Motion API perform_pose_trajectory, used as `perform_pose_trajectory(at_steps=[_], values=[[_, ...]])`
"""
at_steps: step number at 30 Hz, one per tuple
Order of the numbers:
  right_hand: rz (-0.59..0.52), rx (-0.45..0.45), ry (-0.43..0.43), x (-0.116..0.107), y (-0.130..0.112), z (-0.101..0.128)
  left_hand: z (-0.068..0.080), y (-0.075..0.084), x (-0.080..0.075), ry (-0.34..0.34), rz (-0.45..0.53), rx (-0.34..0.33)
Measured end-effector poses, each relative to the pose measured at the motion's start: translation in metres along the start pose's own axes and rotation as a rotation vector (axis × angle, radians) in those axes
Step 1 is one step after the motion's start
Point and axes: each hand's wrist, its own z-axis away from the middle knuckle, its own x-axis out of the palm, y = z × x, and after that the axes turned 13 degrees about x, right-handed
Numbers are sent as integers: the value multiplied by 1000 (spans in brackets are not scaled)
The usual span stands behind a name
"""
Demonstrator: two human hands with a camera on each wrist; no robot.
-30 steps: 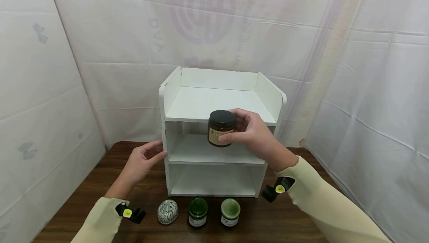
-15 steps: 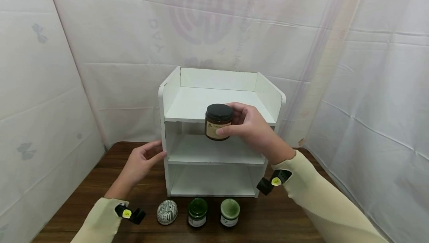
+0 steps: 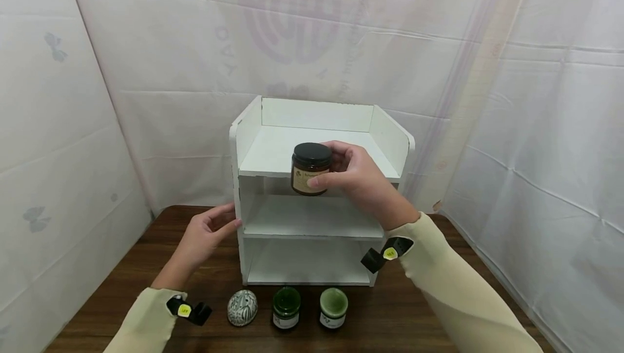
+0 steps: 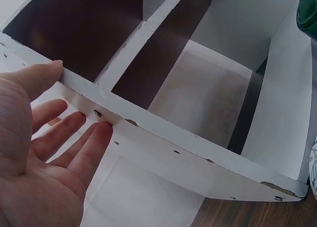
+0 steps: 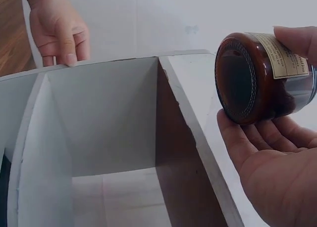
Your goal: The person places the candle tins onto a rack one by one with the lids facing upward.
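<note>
We see a white shelf (image 3: 317, 190) with three tiers standing on a dark wooden table (image 3: 390, 320). Our right hand (image 3: 358, 180) grips a brown jar (image 3: 310, 169) with a black lid, thumb across the label and fingers curled behind it. The jar hangs in the air, upright, at the front edge of the top tier, not resting on any board. Our left hand (image 3: 207, 231) lies flat and relaxed against the shelf's left side wall, fingers straight, thumb at its front edge, steadying it. The two hands are well apart.

On the table in front of the shelf stand a patterned egg (image 3: 242, 307) and two green jars (image 3: 286, 307) (image 3: 333, 307) in a row.

We judge the step in hand to be carrying the brown jar up to the top tier. The next move would call for clearing the front edge, then setting the jar down flat before the grip loosens.
</note>
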Motion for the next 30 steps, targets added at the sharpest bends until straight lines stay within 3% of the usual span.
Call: perform_pose_trajectory(at_steps=[13, 30], values=[[-22, -19, -9, 3, -5, -18, 2, -2, -2, 6, -7, 1], [-27, 45, -14, 5, -11, -42, -1, 1, 3, -6, -25, -24]])
